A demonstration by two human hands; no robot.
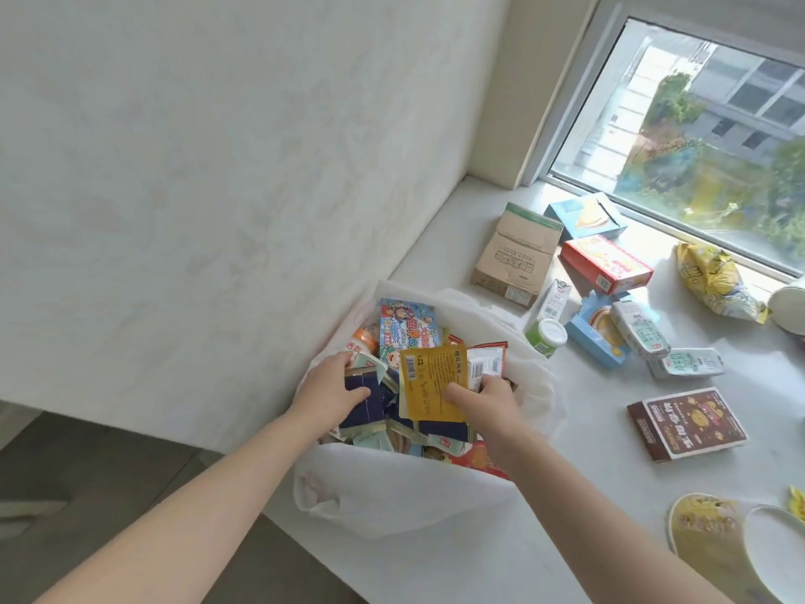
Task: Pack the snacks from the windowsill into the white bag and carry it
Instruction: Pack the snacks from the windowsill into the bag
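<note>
The white bag [392,494] stands open at the left end of the windowsill [544,494], filled with several snack packets. My left hand [331,385] is inside it, fingers closed on a dark blue packet [363,407]. My right hand [492,398] pinches an orange-yellow sachet [429,377] over the bag, with a white barcoded packet [485,364] behind its fingers. A blue cartoon packet [405,326] stands at the bag's far side. More snacks lie loose on the sill to the right.
On the sill: a brown cardboard box [514,255], a blue box [588,215], a red box [605,263], a green-capped bottle [546,337], milk cartons [688,364], a brown box [688,422], a yellow chip bag [714,281], cup noodles [714,542]. White wall on the left, window behind.
</note>
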